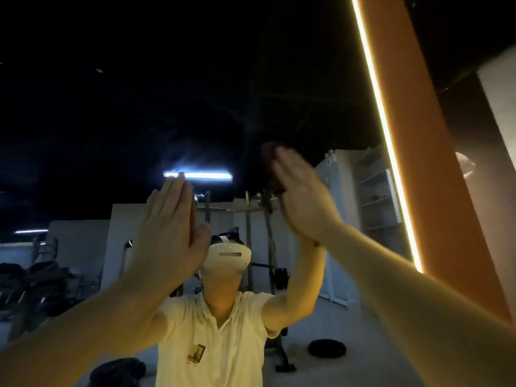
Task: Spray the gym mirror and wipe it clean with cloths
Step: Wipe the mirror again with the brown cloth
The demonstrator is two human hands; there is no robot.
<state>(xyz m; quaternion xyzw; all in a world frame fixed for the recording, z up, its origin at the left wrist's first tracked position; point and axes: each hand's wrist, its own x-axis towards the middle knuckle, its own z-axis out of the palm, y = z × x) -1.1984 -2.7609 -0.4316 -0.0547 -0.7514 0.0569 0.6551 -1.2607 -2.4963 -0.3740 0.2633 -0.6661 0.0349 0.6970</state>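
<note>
Two hands flat on the glass, cloth under the right one

Both hands are raised against the mirror. Right hand: fingers straight and together, nothing clenched, pressing a dark red cloth onto the glass. Cloth sits between palm and mirror. Only its edge shows, poking out past the fingertips at top left and along the hand's left side. Left hand: fingers straight, released, palm toward the glass, thumb out to the right. Thin reddish sliver along its right edge: cloth or the palm's reflection, cannot tell. Reflection shows a person in a white polo shirt and white headset, gym rack behind. Lit LED strip runs down the mirror's right edge beside an orange panel
</note>
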